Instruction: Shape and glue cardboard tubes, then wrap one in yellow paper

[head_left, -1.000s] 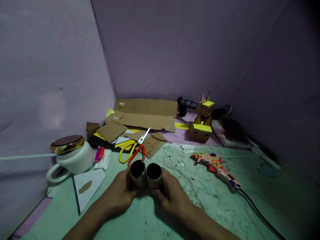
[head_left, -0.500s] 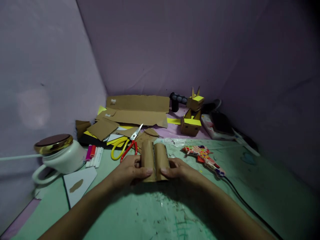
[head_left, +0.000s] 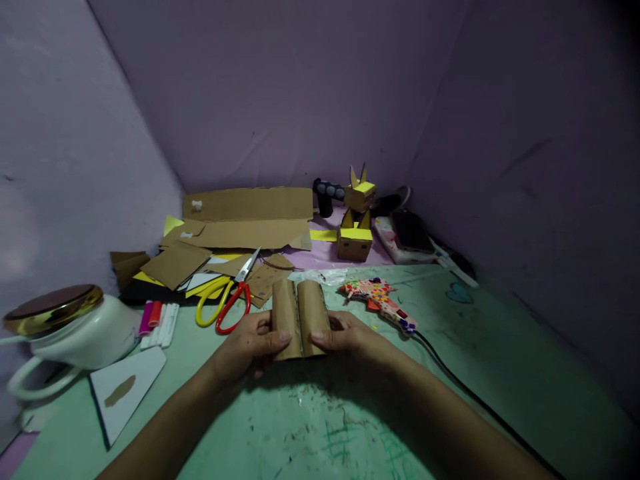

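Note:
Two curved brown cardboard pieces (head_left: 300, 310) stand side by side between my hands, with a narrow dark seam between them. My left hand (head_left: 257, 343) grips the left piece, its thumb lying on the front near the lower end. On the other side my right hand (head_left: 345, 333) holds the right piece, thumb also on the front. The fingers behind the cardboard are mostly hidden. Scissors (head_left: 233, 297) with one yellow and one red handle lie just beyond my left hand. To the right is a floral-patterned glue gun (head_left: 380, 300) with a black cord.
Cardboard scraps (head_left: 180, 263) and a long cardboard sheet (head_left: 247, 203) lie at the back left. Two small cardboard boxes with pointed ears (head_left: 354, 245) stand behind. At left are markers (head_left: 163, 320), a white mug (head_left: 85, 333) and a white cut piece (head_left: 135, 380). A phone (head_left: 411, 230) lies back right.
The camera view has turned slightly right, so the surroundings appear farther left. Both hands still hold the cardboard pieces, whose upper ends look slightly farther apart.

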A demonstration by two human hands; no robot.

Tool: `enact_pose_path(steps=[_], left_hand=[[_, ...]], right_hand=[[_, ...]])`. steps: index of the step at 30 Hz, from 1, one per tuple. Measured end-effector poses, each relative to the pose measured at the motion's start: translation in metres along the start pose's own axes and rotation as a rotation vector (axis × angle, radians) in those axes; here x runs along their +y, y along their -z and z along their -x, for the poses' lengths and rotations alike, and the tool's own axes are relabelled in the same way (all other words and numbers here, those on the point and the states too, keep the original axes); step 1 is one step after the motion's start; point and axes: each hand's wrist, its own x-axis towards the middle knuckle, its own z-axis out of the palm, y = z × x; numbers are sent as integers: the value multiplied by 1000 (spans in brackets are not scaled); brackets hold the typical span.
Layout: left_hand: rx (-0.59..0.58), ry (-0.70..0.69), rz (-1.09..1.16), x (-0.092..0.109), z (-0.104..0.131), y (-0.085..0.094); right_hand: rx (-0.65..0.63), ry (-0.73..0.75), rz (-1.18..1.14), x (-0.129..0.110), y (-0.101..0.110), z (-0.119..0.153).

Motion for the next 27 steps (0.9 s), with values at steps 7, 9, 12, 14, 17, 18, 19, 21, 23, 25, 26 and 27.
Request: enact_pose_path(steps=[7, 9, 12, 14, 17, 18, 19, 21, 23, 25, 26, 27], left_hand=[[-62, -69, 27, 0, 1, 1], [-93, -113, 28, 4, 4, -2], [-121, -218, -57, 9, 7, -6], [-106, -277, -159, 9, 9, -7], [-51, -305, -259, 5, 9, -5], [-35, -305, -285, 3, 9, -4], [-17, -305, -315, 1, 9, -3], [9, -299, -378, -1, 10, -3], [37, -284, -422, -2, 10, -3], [64, -267, -445, -1, 11, -5], [77, -259, -455, 0, 11, -6], [87, -254, -465, 0, 12, -7]], right_hand=[[12, 74, 133, 4, 2, -2], [-1, 141, 227, 5, 2, -2], [-17, 260, 367, 6, 3, -2], [-4, 330, 491, 8, 4, -2], [21, 405, 681, 9, 6, -1], [28, 425, 726, 10, 6, -1], [38, 446, 764, 11, 7, -1], [60, 478, 825, 13, 9, -1], [65, 498, 861, 15, 11, -2], [74, 506, 894, 17, 12, -2], [80, 504, 914, 18, 13, -2], [93, 500, 939, 19, 13, -2]])
